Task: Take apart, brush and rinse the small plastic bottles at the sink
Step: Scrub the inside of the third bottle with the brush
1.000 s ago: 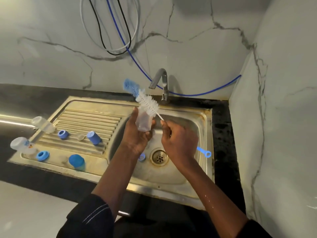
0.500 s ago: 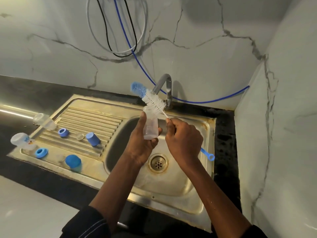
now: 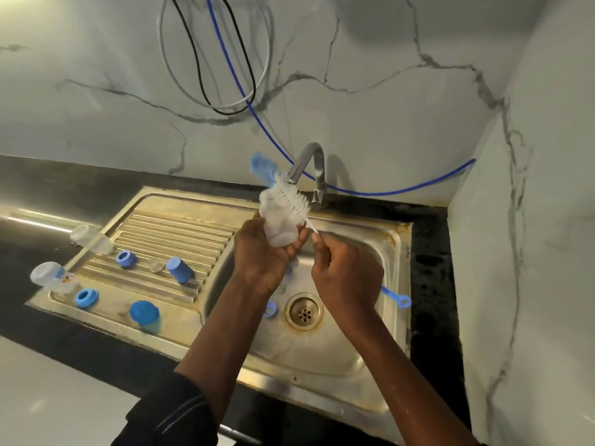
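You are in the brushing step. Your left hand [image 3: 267,255] curls round the small clear bottle [image 3: 280,231] and holds it over the sink [image 3: 370,333] basin, just below the spout of the tap [image 3: 309,156]. Your right hand [image 3: 347,278] pinches the thin shaft of the bottle brush [image 3: 291,199]. Its white bristles lie across the bottle's upper end and its blue tip pokes past. I cannot tell whether any bristles are inside the mouth.

As I judge it, the next move calls for lining the brush up with the mouth and pushing it in along the bottle's axis. Keep a firm left grip so the wet plastic does not slip, then rinse.

On the draining board lie 2 spare bottles [image 3: 91,239] and 4 blue caps and rings [image 3: 178,268]. No brand or writing can be read. A coloured print on 1 spare bottle is too small to make out.
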